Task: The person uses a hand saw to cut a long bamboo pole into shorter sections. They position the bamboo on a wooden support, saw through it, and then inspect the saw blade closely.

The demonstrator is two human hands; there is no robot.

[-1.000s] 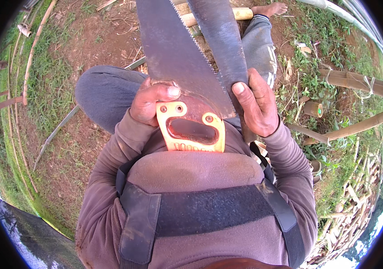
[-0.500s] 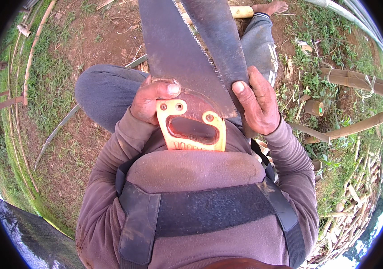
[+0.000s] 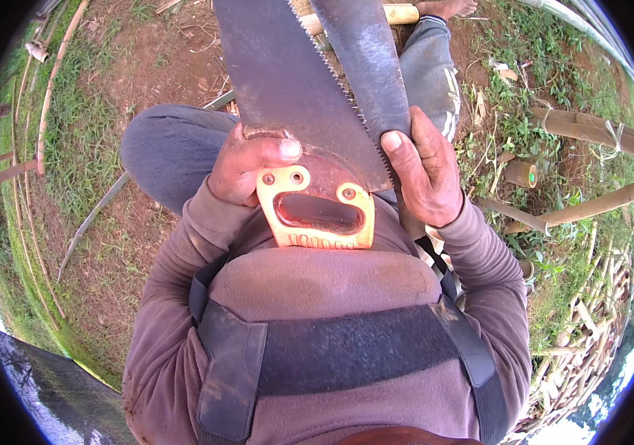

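Note:
A hand saw [image 3: 295, 96] lies in front of my chest, its yellow-orange handle [image 3: 317, 241] towards me and its toothed edge on the right. My left hand [image 3: 250, 163] grips the saw where blade meets handle, thumb on top. In my right hand [image 3: 424, 167] is a broad dark blade like a machete [image 3: 365, 63], pinched near its lower end with the thumb on its face. Its edge meets or overlaps the saw's teeth near my right thumb, and the two blades spread apart towards the top. The far ends of both run out of view.
My bent legs [image 3: 176, 148] flank the blades. A bamboo piece [image 3: 402, 13] lies beyond, beside a bare foot [image 3: 447, 9]. To the right are tied bamboo poles [image 3: 591, 133], a cut bamboo stub [image 3: 521, 174] and a heap of bamboo strips [image 3: 580, 356]. A thin strip [image 3: 94, 219] lies left on grassy soil.
The saw has tilted slightly left and the machete-like blade's far part has swung slightly right, widening the gap at the top. Both hands keep their hold.

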